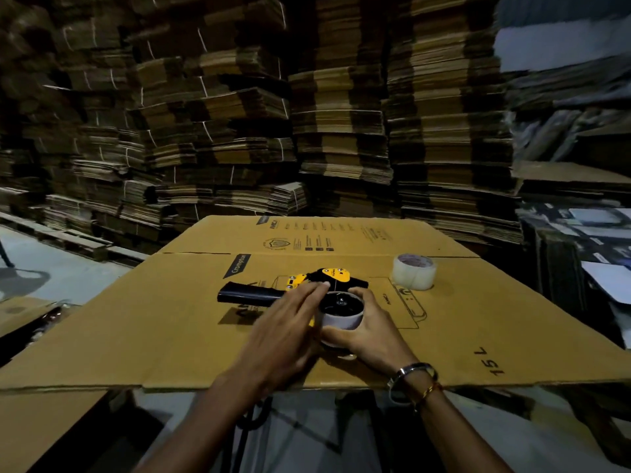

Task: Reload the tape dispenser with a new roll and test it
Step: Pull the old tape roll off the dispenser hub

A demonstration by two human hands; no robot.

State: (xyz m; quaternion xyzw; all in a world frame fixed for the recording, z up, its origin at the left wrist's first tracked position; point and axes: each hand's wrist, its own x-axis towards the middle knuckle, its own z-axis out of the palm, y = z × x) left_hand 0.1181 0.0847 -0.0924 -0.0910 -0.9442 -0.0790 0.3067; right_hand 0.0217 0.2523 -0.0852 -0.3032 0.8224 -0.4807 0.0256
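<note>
**Cardboard bench, dispenser lying flat, both hands at its spool**

Cardboard covers the whole work surface: a flattened printed carton [444, 322] with black lettering and line drawings on it. The dispenser [309, 285] lies on its side near the middle of that sheet, black handle pointing to 9 o'clock, yellow and black head toward 1 o'clock.

On its spool sits a core [341, 317], a pale ring that looks bare of tape, with the dark hub showing through the top. The right hand [370, 331] is curled round this ring from the 4 o'clock side, thumb along the near rim and fingers wrapped behind it, so it grips the ring. A watch and a thin bangle circle that wrist.

The left hand [290, 322] is stretched flat and open, fingers together, reaching in from 7 o'clock. Its fingertips lie over the dispenser body at the ring's 10 o'clock edge; it grips nothing. Whether the palm touches the ring cannot be told.

The new roll [414, 272], clear tape, stands flat at 2 o'clock from the dispenser, apart from both hands.

Stacks [334, 97] of folded cartons fill the background.
</note>
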